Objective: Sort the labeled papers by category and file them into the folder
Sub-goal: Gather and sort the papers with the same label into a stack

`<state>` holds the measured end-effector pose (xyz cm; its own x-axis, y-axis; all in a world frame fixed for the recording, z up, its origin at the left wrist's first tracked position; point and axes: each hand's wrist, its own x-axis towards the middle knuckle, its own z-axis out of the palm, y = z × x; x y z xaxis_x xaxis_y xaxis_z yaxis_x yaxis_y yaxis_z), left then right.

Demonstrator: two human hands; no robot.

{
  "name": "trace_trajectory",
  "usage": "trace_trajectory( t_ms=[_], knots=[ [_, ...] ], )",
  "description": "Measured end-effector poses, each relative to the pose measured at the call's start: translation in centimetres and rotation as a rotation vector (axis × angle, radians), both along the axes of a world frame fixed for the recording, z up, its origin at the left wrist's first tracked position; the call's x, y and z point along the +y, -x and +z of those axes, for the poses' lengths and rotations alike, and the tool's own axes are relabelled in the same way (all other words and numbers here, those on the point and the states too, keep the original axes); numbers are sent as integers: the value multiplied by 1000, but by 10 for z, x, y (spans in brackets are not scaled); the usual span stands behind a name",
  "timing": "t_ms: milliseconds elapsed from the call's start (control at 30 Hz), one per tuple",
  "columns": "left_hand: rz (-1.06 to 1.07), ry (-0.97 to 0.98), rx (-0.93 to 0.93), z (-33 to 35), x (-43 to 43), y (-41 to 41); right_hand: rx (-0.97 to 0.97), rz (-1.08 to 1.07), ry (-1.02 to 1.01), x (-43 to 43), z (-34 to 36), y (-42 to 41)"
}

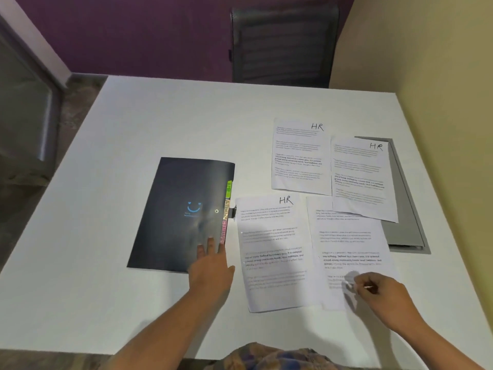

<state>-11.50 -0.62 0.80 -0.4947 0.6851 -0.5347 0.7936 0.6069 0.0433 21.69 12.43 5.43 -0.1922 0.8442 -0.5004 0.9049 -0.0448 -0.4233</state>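
A dark folder (181, 212) with a blue smile mark lies closed on the white table (160, 129). Green, tan and pink index tabs (226, 212) stick out of its right edge. My left hand (210, 265) rests flat on the folder's lower right corner, fingers apart. To its right lie printed sheets: one marked HR (274, 252) beside the folder, two more HR sheets (298, 156) (360, 180) further back, and a fourth sheet (349, 252) whose top corner is covered. My right hand (378, 292) pinches the lower part of that fourth sheet.
A grey cable hatch (408, 209) is set into the table under the right-hand papers. A dark office chair (282, 46) stands behind the table's far edge. A beige wall runs close along the right side.
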Motion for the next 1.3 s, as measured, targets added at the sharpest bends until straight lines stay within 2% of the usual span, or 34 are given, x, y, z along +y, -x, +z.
trace_trajectory(
  t_ms=[100,167,267,467,667,867,1067,1167,1300],
  knots=[
    [84,-267,7,-3,3,-20,18,-21,2,11,-12,-16],
    [252,-399,-76,-2,8,-40,22,-53,-16,21,-18,-26],
    [502,-427,-170,-5,23,-66,34,-163,-55,38,-27,-39],
    [825,-357,-176,-14,49,-79,20,-209,-61,64,-39,-59],
    [944,-373,-255,-21,54,-76,-61,-154,-6,77,-47,-68],
    [912,-256,-49,-25,64,-89,-145,-158,30,87,-49,-64],
    [1051,-380,-219,-14,69,-89,-87,-195,121,90,-58,-66],
    [1056,-352,-317,-17,65,-85,0,-165,43,81,-53,-72],
    [1068,-426,-447,-22,54,-84,55,-108,-83,67,-39,-87]
  ],
)
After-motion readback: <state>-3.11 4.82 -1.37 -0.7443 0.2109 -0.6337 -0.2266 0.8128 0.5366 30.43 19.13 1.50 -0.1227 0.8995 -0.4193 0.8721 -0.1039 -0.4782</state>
